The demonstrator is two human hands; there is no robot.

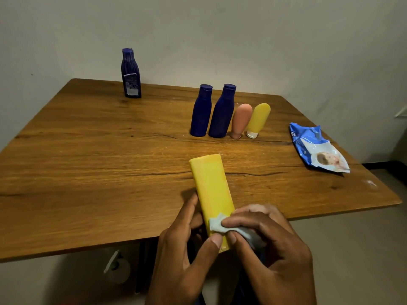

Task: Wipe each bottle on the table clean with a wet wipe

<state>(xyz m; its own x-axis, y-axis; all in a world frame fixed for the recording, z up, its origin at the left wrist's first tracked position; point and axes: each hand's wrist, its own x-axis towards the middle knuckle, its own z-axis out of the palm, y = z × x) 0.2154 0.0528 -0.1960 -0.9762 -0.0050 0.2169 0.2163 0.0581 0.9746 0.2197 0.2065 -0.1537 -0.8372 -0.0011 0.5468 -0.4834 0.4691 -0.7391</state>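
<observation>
My left hand (182, 249) grips the lower end of a tall flat yellow bottle (211, 190), tilted away from me above the near table edge. My right hand (268, 243) pinches a crumpled grey-white wet wipe (218, 224) against the bottle's lower front face. Farther back stand two dark blue bottles (201, 111) (222, 112), a peach tube (241, 121) and a small yellow tube (258, 119), both tubes cap-down, in a row. A lone dark blue labelled bottle (130, 73) stands at the far left.
A blue wet-wipe packet (317, 148) lies near the right edge of the wooden table (88, 164). A pale wall runs behind the table. Below the near edge I see a table leg and pale floor.
</observation>
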